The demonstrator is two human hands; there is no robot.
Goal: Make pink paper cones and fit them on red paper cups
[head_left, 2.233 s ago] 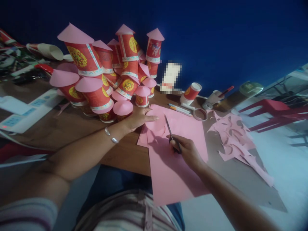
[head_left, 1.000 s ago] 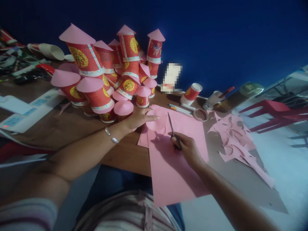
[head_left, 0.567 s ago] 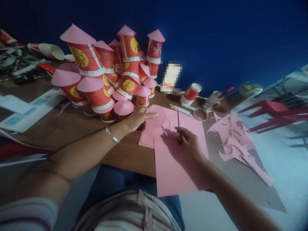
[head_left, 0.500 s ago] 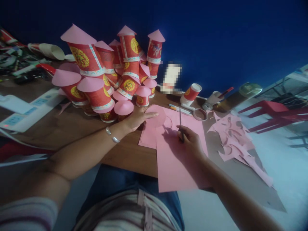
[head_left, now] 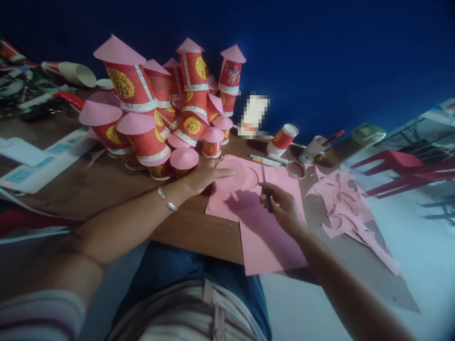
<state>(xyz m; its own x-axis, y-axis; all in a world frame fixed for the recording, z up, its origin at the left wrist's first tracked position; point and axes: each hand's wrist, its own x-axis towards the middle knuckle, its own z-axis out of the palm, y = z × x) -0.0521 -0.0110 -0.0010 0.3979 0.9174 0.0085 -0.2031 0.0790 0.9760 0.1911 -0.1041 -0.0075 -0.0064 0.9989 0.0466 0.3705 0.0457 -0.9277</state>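
Observation:
My left hand holds a round pink paper disc at its left edge, thumb on top and fingers beneath. My right hand is closed around the dark handle of a pair of scissors, whose thin blade points away from me. A curved pink edge shows between disc and blade; I cannot tell whether the blade touches it. Below both hands lies a large pink paper sheet, overhanging the table's front edge. More pink paper lies under its left side.
Red paper cups with pink cone tops stand stacked at left, near a power strip. Behind the sheet are pens, a tape roll and a red cup. Pink scraps lie at right, a red stool beyond.
The disc has shifted slightly down and its curved edge now shows more to the right. The large sheet's near end has swung right and up. Both hands keep their hold.

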